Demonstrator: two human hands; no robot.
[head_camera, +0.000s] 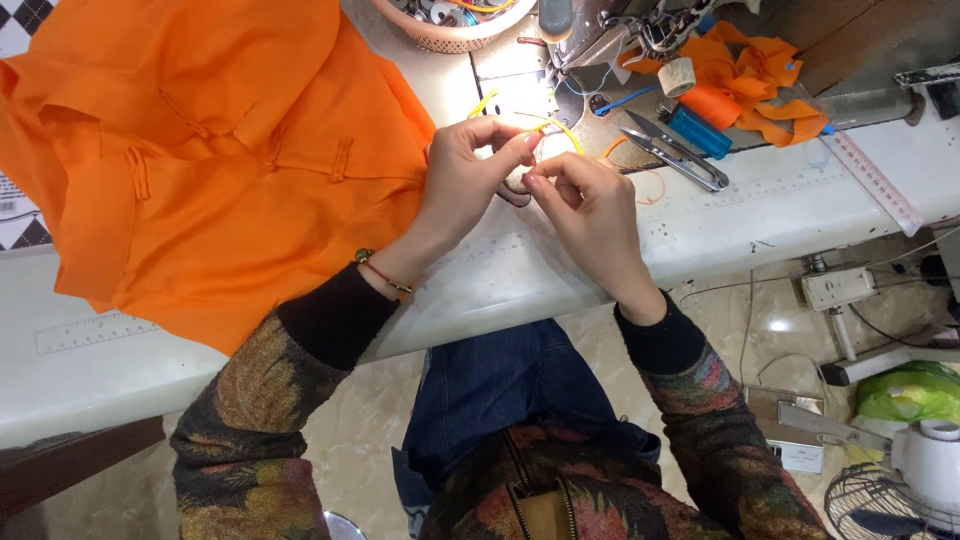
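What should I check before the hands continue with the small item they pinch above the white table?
1. Left hand pinches the small dark item: ok.
2. Right hand pinches it too: ok.
3. What the item is: cannot tell.
4. Orange button-loop garment lies flat beside the left hand: ok.
5. Metal thread snips lie near the right hand, untouched: ok.
6. White table edge under the hands is bare: ok.

Both forearms reach forward and converge, the left hand (462, 178) curled with thumb and forefinger pinched at its tip, the right hand (588, 212) just beside it, fingers bent inward, fingertips (530, 180) nearly meeting the left's, wrists slightly bent.
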